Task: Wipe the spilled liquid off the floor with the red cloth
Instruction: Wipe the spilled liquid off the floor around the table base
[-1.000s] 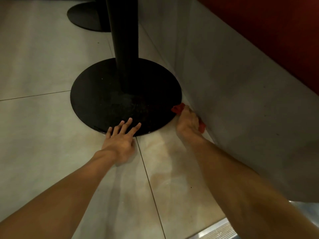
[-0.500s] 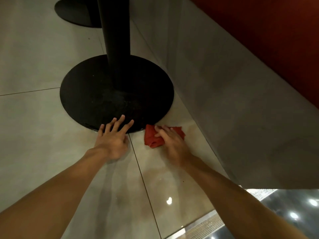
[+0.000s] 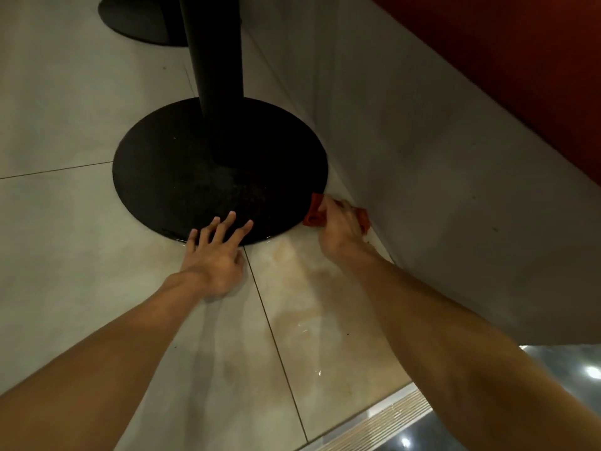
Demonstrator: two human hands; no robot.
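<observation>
Item 1. My left hand (image 3: 216, 260): palm down on the pale grey glossy floor tiles (image 3: 65, 222), arm stretched straight ahead. The fingers are straight and spread, holding nothing, and the fingertips reach over the near rim of the round flat black metal table base (image 3: 182, 164).

Item 2. My right hand (image 3: 341, 232): arm reaching forward and right, wrist bent, knuckles raised. The hand is blurred, but the fingers bend down over the crumpled red cloth (image 3: 313, 213) and hold it against the floor.

Item 3. The cloth: on the floor in the narrow gap between the right edge of the base and the foot of the grey wall panel (image 3: 422, 157). One end shows left of my fingers, touching the base rim; a smaller bit shows on the wall side.

Item 4. The thin yellowish-brown spilled liquid (image 3: 302, 288): a wet, glinting film on the tile between my forearms, running from the base rim towards me.

Item 5. A thick black column (image 3: 216, 60) rises upright from the base. A second black round base (image 3: 136, 17) lies behind it.

Item 6. A ribbed metal threshold strip (image 3: 390, 418) at lower right.
</observation>
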